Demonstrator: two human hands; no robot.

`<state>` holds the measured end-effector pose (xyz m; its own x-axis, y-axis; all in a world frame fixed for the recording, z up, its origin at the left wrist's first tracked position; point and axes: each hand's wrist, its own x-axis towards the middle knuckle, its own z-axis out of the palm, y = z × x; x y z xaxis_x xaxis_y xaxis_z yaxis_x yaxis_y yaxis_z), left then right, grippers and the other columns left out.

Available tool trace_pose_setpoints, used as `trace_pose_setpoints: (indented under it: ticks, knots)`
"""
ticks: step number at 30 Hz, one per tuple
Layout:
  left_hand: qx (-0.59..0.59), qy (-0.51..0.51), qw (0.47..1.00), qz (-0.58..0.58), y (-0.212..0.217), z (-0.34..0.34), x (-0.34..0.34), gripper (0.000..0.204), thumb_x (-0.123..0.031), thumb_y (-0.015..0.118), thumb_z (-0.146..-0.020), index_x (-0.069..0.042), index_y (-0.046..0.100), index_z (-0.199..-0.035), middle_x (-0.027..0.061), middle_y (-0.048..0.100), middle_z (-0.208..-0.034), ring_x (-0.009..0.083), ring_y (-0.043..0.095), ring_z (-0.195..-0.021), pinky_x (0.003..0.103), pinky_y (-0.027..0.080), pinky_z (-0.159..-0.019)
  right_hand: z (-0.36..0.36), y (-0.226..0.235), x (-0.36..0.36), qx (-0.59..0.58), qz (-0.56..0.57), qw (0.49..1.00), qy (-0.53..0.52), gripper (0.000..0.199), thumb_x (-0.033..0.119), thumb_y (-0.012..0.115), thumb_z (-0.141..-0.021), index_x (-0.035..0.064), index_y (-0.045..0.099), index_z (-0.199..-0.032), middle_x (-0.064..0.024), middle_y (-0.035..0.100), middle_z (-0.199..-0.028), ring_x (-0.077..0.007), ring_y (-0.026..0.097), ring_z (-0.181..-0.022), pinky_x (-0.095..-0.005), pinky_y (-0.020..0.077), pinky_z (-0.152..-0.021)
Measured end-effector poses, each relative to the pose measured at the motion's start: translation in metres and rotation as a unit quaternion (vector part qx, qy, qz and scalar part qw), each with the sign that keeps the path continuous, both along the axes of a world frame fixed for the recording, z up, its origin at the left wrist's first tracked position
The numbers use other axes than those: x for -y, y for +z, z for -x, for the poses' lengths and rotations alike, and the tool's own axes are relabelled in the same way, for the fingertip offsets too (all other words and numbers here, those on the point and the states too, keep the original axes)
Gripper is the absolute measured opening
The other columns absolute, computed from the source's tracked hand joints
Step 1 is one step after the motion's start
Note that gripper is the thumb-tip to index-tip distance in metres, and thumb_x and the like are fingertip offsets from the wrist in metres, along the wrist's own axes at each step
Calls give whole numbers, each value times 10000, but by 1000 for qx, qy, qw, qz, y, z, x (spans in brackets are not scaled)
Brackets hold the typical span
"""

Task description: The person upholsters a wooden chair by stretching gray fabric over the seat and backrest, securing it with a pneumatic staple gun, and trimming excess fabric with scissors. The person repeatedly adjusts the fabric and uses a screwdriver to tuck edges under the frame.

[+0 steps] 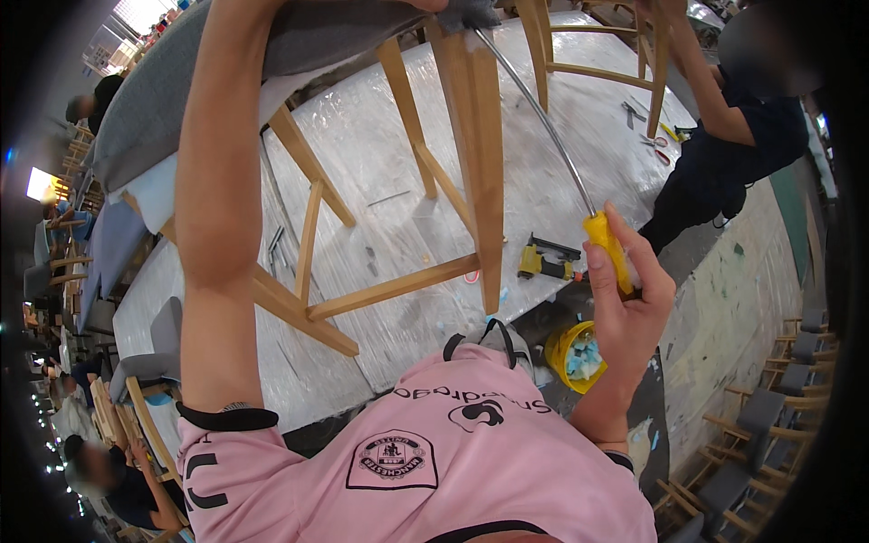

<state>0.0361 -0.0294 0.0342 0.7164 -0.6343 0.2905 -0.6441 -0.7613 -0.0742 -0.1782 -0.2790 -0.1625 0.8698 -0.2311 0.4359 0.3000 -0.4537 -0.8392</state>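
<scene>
My right hand (626, 303) is closed around the yellow handle of a long screwdriver (549, 122). The metal shaft slants up and left, and its tip meets grey fabric at the top of a wooden chair leg (480, 172). This chair has a grey upholstered part (317, 41) and stands tilted on the plastic-covered table (398, 235). Across that grey part reaches my left arm. Only a sliver of my left hand (425, 4) shows at the upper edge, by the fabric; its fingers are hidden.
A yellow-and-black staple gun (548, 261) lies by the table's near edge. Below it stands a yellow bucket (572, 357) with blue-white scraps. Red-handled scissors (656, 147) lie near a co-worker (733, 145) at right, who handles another wooden chair (597, 72). More chairs (760, 416) stand lower right.
</scene>
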Motion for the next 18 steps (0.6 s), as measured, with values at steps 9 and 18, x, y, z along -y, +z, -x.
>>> trace_pose_setpoints:
  ticks: [9, 18]
  knots:
    - [-44, -24, 998, 31, 5, 10, -4, 814, -429, 739, -684, -55, 587, -1391, 234, 666, -1283, 367, 638, -1184, 411, 494, -1037, -16, -24, -19, -6, -56, 998, -2, 372, 12, 740, -925, -28, 686, -1290, -157, 744, -1021, -123, 687, -879, -269, 542, -777]
    - [-47, -22, 998, 33, -8, 6, 8, 799, -470, 725, -722, -95, 573, -1411, 237, 664, -1286, 389, 644, -1175, 438, 495, -1032, -54, -114, -47, 47, -171, 984, 16, 353, 14, 745, -926, -23, 669, -1268, -115, 731, -1117, -141, 674, -1000, -273, 518, -909]
